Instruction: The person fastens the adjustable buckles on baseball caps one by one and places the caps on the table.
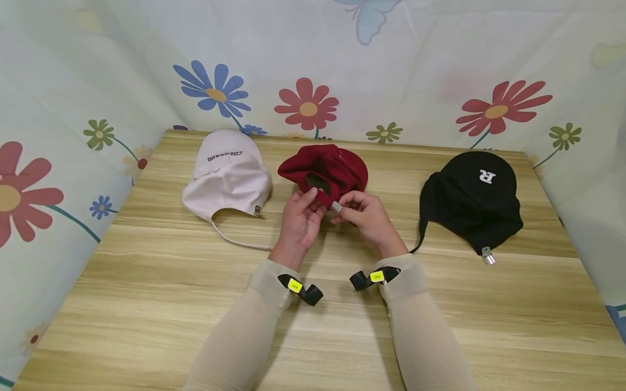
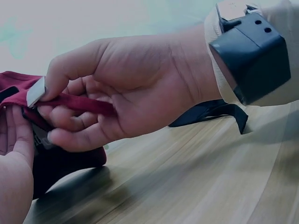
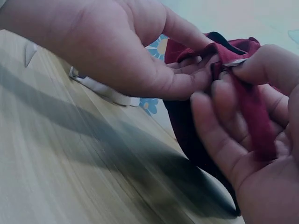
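Lettering [image 1: 225, 156] on the white cap [image 1: 225, 190] reads "COLORADO", upside down to the head camera, and a white letter R [image 1: 486, 176] stands tilted on the black cap [image 1: 455, 203]. Each wrist camera bears a yellow label, the left label [image 1: 295, 285] and the right label [image 1: 376, 277], whose print is too small to read. Inside the red cap [image 1: 318, 160], the left wrist view catches a partly hidden patch [image 2: 43, 141] with pale marks that cannot be made out.

The red cap sits on the wooden table [image 1: 195, 315] between the other two, just beyond the fingertips, its back opening turned toward the person. The left hand [image 1: 300, 220] pinches the band beside that opening, thumb on one face and fingers on the other. The right hand [image 1: 365, 216] has its thumb and forefinger clamped on the metal buckle [image 1: 336, 207] at the band's end; its other fingers curl loosely below, and the red strap [image 2: 86, 104] runs from the buckle across its palm. Flowered cloth [image 1: 415, 87] hangs behind the table.
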The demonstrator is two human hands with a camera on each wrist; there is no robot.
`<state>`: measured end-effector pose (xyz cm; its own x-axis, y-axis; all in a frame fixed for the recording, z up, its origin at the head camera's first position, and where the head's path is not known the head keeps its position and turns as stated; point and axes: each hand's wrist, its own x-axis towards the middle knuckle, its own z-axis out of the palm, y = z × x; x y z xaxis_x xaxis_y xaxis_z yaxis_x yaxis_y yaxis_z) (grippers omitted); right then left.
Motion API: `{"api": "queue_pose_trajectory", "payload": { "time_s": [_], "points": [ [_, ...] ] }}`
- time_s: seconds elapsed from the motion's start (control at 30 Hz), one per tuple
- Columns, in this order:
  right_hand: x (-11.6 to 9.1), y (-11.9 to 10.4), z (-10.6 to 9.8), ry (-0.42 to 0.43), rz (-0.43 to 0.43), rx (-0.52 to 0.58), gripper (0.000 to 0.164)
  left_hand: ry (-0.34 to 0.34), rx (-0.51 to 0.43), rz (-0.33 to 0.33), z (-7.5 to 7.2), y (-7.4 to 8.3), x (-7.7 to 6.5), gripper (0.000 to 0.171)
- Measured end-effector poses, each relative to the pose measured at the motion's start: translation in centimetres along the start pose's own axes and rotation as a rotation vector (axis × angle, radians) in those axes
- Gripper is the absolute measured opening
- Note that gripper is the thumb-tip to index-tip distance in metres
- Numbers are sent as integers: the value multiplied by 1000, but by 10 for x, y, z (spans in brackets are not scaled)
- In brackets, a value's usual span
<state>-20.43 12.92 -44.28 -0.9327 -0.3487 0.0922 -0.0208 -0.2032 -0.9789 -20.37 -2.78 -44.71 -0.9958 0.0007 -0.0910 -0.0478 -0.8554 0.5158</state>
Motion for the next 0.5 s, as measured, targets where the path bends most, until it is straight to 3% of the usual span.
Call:
{"api": "queue_pose_trajectory", "payload": {
  "time_s": [0.17,0.33,0.5],
  "points": [
    [-2,-2,4,8,-52,52,5,0,4,11,0,1,-1,25],
    [-2,-2,7,2,-95,134,5,-5,-20,12,-2,4,-1,10],
    [-1,0,7,7,-105,164,9,-12,-28,26,-3,7,1,24]
  ]
}}
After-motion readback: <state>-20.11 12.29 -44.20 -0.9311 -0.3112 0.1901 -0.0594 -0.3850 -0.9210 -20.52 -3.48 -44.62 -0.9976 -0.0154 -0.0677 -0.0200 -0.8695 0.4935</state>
